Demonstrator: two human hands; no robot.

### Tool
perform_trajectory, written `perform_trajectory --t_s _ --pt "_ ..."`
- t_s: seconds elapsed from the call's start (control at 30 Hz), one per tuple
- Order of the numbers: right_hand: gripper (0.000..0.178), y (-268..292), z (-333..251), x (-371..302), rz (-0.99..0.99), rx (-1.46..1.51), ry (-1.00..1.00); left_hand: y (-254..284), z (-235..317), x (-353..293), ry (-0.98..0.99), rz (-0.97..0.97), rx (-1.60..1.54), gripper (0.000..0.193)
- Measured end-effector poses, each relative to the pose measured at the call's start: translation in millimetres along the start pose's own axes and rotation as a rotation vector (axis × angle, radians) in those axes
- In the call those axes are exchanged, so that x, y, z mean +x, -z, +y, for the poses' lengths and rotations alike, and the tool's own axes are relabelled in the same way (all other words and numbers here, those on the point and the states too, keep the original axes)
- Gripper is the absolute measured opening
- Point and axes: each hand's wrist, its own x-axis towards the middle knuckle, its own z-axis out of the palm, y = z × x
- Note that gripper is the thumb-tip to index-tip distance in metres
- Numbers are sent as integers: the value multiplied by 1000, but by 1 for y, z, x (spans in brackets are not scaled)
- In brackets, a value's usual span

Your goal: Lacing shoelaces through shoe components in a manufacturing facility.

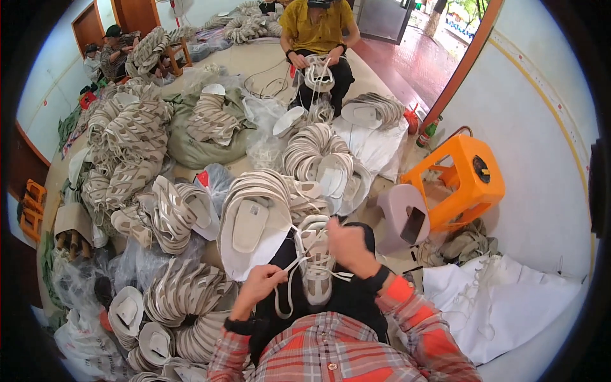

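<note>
On my dark-trousered lap lies a beige and white shoe upper (316, 283), with white lace crossing its eyelets. My left hand (261, 284) is closed, pinching a white shoelace (291, 263) that runs to the upper's left side; a loose loop hangs below. Over the upper's right side is my right hand (351, 247), its fingers curled closed; what they hold, if anything, is hidden. A lace end sticks out just below that hand. Touching my left leg, a fanned stack of shoe uppers (253, 223) stands with its pale sole side facing me.
Bundled uppers (184, 293) and plastic bags crowd the left floor. An orange stool (459, 181) and a pale low stool (398, 210) bearing a phone (414, 224) stand right, beside white sheeting (503, 305). A co-worker in a yellow shirt (315, 28) handles an upper ahead; others sit far left.
</note>
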Motion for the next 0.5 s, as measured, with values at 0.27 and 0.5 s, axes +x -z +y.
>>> perform_trajectory --t_s 0.27,0.5 --pt "12 -15 -13 7 -228 1887 -394 29 37 -31 -611 214 -847 18" --pt "7 38 127 -57 721 1958 -466 40 15 -11 -149 48 90 27"
